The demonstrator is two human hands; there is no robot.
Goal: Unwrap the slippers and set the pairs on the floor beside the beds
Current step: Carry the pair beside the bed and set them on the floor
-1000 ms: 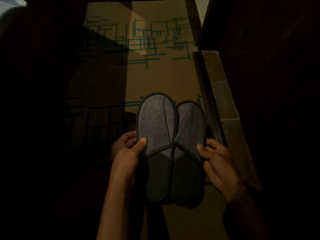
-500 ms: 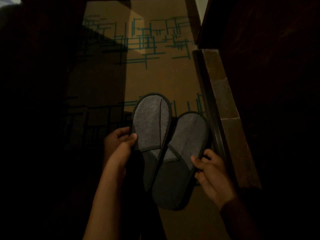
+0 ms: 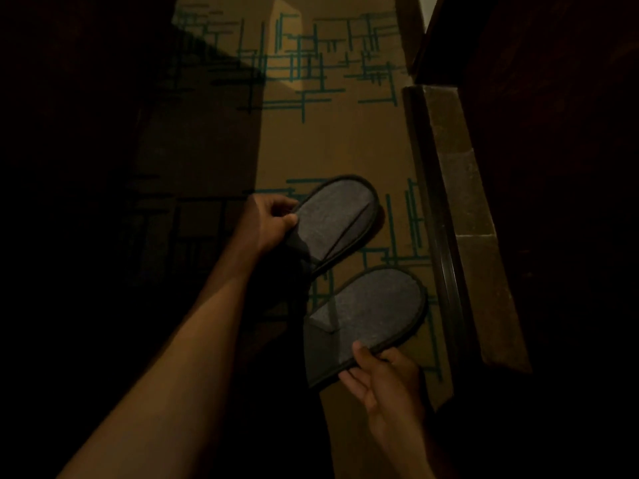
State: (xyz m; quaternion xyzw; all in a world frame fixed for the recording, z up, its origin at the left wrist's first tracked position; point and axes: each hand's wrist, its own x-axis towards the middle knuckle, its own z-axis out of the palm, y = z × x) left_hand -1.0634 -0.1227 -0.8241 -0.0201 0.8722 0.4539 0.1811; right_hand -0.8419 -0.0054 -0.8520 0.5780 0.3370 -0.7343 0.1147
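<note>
While the room lies mostly in shadow, the head view shows two grey slippers held apart over the patterned carpet (image 3: 332, 143). The left hand (image 3: 264, 224) is closed on the edge of the farther slipper (image 3: 333, 219), thumb on top, toe pointing up and to the right. The right hand (image 3: 383, 378) grips the rim of the nearer slipper (image 3: 366, 316) with thumb above and fingers beneath. A dark ledge (image 3: 460, 216) runs along the right, near the nearer slipper.
</note>
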